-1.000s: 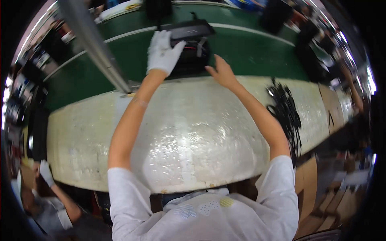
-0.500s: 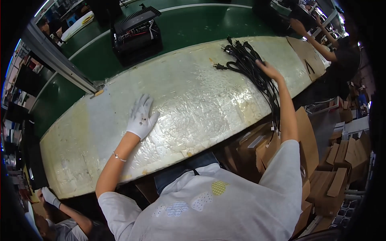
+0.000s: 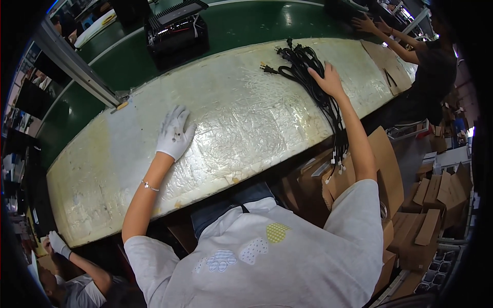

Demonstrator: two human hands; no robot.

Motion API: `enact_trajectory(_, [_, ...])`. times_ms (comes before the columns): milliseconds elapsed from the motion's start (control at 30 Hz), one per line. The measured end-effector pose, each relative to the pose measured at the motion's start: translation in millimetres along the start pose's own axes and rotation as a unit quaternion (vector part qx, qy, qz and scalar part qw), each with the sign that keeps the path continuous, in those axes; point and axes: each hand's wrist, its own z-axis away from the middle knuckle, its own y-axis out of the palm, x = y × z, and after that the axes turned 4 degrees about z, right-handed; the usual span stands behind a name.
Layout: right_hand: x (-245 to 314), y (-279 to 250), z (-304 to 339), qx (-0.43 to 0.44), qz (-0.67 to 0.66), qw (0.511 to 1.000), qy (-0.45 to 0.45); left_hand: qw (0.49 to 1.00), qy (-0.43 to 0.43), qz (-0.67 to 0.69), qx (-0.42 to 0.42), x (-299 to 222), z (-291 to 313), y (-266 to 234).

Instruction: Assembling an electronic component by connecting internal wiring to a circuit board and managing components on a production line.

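My left hand [image 3: 174,134], in a white glove with dark specks, lies flat on the plastic-covered worktable [image 3: 231,154] with its fingers stretched out. Over on the right, a bundle of black power cables [image 3: 299,66] lies across the table. Its plugs point to the far side, and its small white connectors [image 3: 337,163] hang over the near edge. My bare right hand [image 3: 328,83] rests at the right side of the bundle, thumb and fingers spread apart, not wrapped round the cables.
Beyond the table runs a green conveyor [image 3: 251,25] carrying a black device [image 3: 177,38]. A metal post [image 3: 77,61] stands at the left. A dark tool [image 3: 390,78] lies on cardboard at the right end. Open cartons [image 3: 385,169] stand below. Co-workers are at right and lower left.
My right hand has loosened from a curled pose to spread fingers. The cable bundle lies slightly further left. The left hand stays flat; the view has shifted a little.
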Motion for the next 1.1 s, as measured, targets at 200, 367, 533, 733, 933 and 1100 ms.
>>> enact_trajectory(200, [48, 1, -64, 0.03, -0.16, 0.978, -0.129, 1.0, -0.005, 0.006, -0.004, 1, -1, 0])
enact_trajectory(367, [92, -2, -74, 0.303, -0.06, 0.915, -0.261, 0.999, -0.019, 0.026, -0.003, 3, -1, 4])
enact_trajectory(533, [87, 14, -73, 0.254, -0.027, 0.911, -0.323, 0.999, -0.035, 0.035, 0.015, 10, 1, 6])
enact_trajectory(733, [62, 24, -87, 0.29, -0.064, 0.943, -0.15, 0.999, -0.027, 0.044, 0.016, 4, -5, 5])
enact_trajectory(933, [116, 34, -58, 0.087, -0.177, 0.953, -0.231, 0.999, -0.017, 0.039, -0.001, 6, -2, 4])
enact_trajectory(1100, [127, 25, -59, 0.173, -0.077, 0.933, -0.306, 0.999, -0.015, 0.028, -0.016, 1, -2, 0])
